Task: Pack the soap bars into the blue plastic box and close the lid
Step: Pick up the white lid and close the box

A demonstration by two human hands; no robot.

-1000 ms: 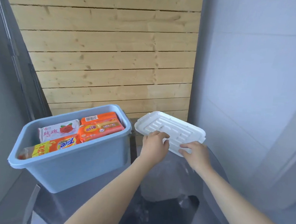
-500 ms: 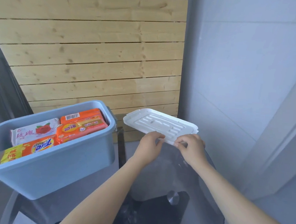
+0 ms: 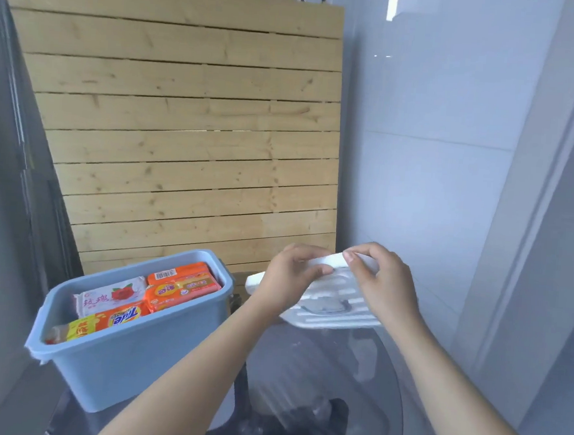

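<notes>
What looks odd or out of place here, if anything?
Nothing looks spilled or broken. The blue box is open, with soap bars packed inside. Left hand and right hand hold the white lid tilted in the air, right of the box.

Both our bare forearms reach forward, converging. Left hand (image 3: 290, 278) and right hand (image 3: 381, 278) sit close together, raised, fingers curled and thumbs pinching the lid (image 3: 333, 309) between them.
</notes>
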